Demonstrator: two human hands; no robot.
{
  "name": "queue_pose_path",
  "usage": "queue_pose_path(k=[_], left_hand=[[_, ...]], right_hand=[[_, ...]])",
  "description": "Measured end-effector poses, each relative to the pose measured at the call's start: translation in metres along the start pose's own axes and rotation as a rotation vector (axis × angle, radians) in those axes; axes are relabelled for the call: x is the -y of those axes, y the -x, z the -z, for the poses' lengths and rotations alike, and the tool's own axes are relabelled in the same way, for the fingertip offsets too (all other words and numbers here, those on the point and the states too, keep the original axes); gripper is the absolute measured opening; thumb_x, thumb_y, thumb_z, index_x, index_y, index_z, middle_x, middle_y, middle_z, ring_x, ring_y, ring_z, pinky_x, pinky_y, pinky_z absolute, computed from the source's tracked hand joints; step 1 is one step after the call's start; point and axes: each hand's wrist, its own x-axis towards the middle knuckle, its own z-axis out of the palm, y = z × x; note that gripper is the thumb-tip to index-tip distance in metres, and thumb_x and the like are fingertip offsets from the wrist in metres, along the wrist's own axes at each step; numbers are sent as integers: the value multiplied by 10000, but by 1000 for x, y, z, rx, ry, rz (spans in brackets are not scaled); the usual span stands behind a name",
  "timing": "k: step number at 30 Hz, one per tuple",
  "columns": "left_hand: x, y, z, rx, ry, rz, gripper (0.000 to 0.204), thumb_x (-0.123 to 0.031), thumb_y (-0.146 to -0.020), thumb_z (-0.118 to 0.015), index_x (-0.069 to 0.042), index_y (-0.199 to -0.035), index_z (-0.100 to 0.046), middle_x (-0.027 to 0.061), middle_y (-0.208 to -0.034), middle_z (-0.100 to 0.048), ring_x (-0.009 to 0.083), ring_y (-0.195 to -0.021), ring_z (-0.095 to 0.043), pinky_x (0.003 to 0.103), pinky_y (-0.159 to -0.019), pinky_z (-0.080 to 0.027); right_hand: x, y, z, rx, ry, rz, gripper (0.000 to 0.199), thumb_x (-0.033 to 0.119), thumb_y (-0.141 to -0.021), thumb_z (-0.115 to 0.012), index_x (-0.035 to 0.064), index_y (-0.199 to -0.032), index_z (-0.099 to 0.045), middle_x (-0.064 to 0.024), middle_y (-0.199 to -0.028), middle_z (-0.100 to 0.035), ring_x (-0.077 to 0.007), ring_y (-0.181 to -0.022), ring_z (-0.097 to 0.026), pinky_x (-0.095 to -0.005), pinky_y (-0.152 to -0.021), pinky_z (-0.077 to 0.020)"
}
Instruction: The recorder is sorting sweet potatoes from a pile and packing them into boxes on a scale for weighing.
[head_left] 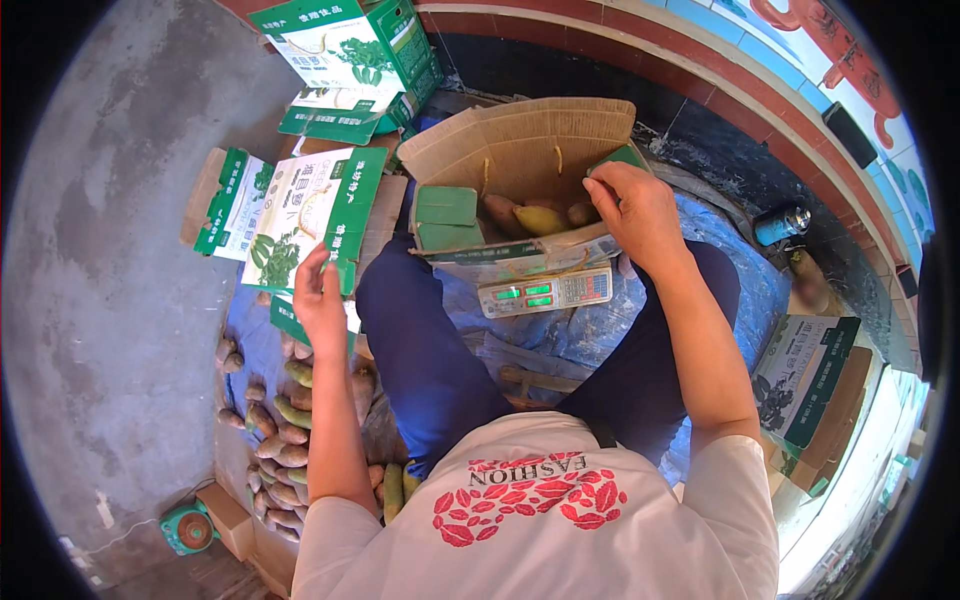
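Note:
In front of me, between my knees, stands an open cardboard carton (520,140) with its brown lid flap raised and cord loops showing. Several root vegetables that look like radishes (540,219) lie inside, one yellowish green and others brownish. My right hand (635,205) is at the carton's right end, its fingers closed on a green end flap (625,157). A second green end flap (447,217) is folded inward at the left. My left hand (320,300) is raised beside a green-and-white carton (305,205), fingers apart and holding nothing. Whether it touches the carton, I cannot tell.
A scale's lit display panel (545,293) sits just below the open carton. More green-and-white cartons (340,45) are stacked at the far left. Loose radishes (290,455) cover the ground by my left arm. A flask (782,225) and another carton (812,390) stand right.

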Motion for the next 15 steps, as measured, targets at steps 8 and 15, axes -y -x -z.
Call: queue_pose_path(k=[8,15], left_hand=[[129,70,74,-58,-241,219,110,-65,-873,-560,17,-918,-617,156,-1044,-650,234,-967,-607,327,-828,-461],[195,148,102,192,-634,442,167,-180,-824,-594,-34,-882,-648,155,-919,-674,293,-876,-644,362,-773,-486]], right_hand=[[1,-3,-8,-8,1,-6,120,152,-819,-627,36,-793,-612,-121,-758,-624,-324,-717,-606,-406,-623,-470],[5,-5,-13,3,19,10,127,148,-823,-627,25,-797,-615,-122,-749,-623,-321,-715,-607,-403,-625,-472]])
